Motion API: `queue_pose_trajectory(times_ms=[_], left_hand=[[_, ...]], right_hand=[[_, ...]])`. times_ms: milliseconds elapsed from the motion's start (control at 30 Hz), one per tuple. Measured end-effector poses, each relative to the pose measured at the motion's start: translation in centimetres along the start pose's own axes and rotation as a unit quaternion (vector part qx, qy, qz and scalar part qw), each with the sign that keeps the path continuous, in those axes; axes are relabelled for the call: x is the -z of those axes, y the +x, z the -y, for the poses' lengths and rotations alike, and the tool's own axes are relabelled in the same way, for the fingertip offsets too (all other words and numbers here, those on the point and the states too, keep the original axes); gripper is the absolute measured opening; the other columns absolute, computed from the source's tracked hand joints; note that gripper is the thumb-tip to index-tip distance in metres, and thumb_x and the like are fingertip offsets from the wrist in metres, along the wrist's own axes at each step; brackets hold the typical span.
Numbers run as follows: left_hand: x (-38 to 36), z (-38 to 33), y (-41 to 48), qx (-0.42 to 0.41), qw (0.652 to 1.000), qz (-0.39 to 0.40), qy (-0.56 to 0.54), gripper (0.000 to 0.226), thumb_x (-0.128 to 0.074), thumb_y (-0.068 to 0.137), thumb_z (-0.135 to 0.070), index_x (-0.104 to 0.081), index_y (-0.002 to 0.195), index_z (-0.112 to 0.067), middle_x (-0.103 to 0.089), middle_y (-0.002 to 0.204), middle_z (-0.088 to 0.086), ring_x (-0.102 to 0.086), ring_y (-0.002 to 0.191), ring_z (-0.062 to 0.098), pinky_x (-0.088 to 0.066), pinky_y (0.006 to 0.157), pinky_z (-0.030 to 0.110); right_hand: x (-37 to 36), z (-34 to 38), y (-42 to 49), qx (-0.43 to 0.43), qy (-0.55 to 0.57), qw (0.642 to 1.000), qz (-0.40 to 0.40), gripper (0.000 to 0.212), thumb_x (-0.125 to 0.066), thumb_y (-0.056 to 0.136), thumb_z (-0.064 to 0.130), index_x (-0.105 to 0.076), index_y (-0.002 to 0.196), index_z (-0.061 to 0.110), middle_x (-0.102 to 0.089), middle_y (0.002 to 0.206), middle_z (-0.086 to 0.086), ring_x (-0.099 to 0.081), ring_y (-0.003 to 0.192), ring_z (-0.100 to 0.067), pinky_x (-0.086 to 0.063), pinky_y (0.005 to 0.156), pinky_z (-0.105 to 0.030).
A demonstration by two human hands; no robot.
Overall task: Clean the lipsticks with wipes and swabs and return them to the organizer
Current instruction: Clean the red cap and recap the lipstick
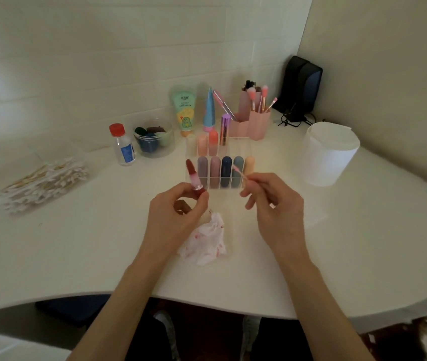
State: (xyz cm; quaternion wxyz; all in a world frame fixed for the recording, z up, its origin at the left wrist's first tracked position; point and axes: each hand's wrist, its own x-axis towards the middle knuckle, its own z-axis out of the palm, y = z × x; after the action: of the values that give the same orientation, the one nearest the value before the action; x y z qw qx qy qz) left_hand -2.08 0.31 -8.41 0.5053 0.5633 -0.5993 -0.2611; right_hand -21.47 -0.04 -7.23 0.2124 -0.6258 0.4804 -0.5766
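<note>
**Red lipstick [194, 175] in the left grip [178, 212], pink-tipped stick [241, 173] in the right grip [274, 204]**

The left grip pinches the red lipstick by its base between thumb and fingertips, held off the tabletop [77, 251] and leaning slightly left, just beside the front-left corner of the clear organizer [237, 147]; the right grip pinches the thin pink-tipped stick, its tip pointing up-left in front of the organizer's front row; the two hands are apart, neither touching the organizer. The front row holds five lipsticks [225, 171] standing upright, mauve, pink, dark blue, grey-blue and peach; the back row holds four more tubes [212, 142]. A crumpled wipe [207, 238] with red stains lies on the tabletop between the forearms. To the left lies a heap of cotton swabs [43, 183]; behind it a small bottle [123, 145] with a red cap and a clear jar [153, 139]. A white roll [329, 155] stands at the right; a pink brush holder [255, 123] stands behind the organizer.
</note>
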Motion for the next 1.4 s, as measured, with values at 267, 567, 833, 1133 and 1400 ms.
queue_pose_trajectory(times_ms=[267,567,833,1133,1400], left_hand=[[0.7,-0.5,-0.2,0.021,0.992,0.065,-0.105,0.015,-0.060,0.101,-0.020,-0.075,0.105,-0.021,-0.076,0.086,-0.002,-0.053,0.051,0.019,-0.051,0.054,0.028],[0.6,-0.2,-0.3,0.005,0.987,0.122,-0.104,0.018,-0.061,0.099,-0.019,-0.073,0.111,-0.016,-0.075,0.087,0.000,-0.052,0.048,0.025,-0.049,0.050,0.023],[0.8,-0.5,-0.5,-0.019,0.982,0.149,-0.113,0.024,-0.057,0.094,-0.032,-0.070,0.108,-0.018,-0.074,0.085,-0.002,-0.047,0.052,0.033,-0.046,0.052,0.031],[0.7,0.2,-0.1,-0.047,0.982,0.169,-0.075,0.022,-0.046,0.106,-0.015,-0.067,0.103,-0.014,-0.071,0.087,-0.001,-0.056,0.058,0.016,-0.047,0.059,0.020],[0.8,0.3,-0.2,-0.050,0.970,0.211,-0.109,0.031,-0.031,0.111,-0.028,-0.053,0.097,-0.011,-0.042,0.073,0.007,-0.034,0.057,0.014,-0.031,0.054,0.018]], right_hand=[[-1.1,0.5,-0.7,0.088,-0.015,0.993,0.075,0.005,-0.069,0.096,0.012,-0.073,0.098,0.010,-0.069,0.086,0.007,-0.060,0.075,-0.007,-0.041,0.070,-0.010],[-1.6,0.1,-0.8,0.092,-0.040,0.991,0.089,0.005,-0.069,0.098,0.014,-0.072,0.102,0.012,-0.069,0.093,0.006,-0.063,0.082,-0.013,-0.047,0.069,-0.016],[-1.9,-0.2,-1.1,0.074,-0.032,0.991,0.107,0.010,-0.071,0.097,0.017,-0.075,0.106,0.014,-0.071,0.087,0.007,-0.060,0.074,-0.007,-0.041,0.068,-0.009],[-1.8,-0.7,-0.7,0.032,0.048,0.987,0.148,0.020,-0.069,0.097,0.011,-0.078,0.115,0.011,-0.077,0.096,0.003,-0.062,0.074,-0.005,-0.042,0.066,-0.010],[-1.8,-0.7,-0.7,0.009,0.087,0.984,0.158,0.022,-0.069,0.097,0.008,-0.077,0.117,0.012,-0.079,0.096,0.007,-0.055,0.064,-0.006,-0.040,0.061,-0.014]])
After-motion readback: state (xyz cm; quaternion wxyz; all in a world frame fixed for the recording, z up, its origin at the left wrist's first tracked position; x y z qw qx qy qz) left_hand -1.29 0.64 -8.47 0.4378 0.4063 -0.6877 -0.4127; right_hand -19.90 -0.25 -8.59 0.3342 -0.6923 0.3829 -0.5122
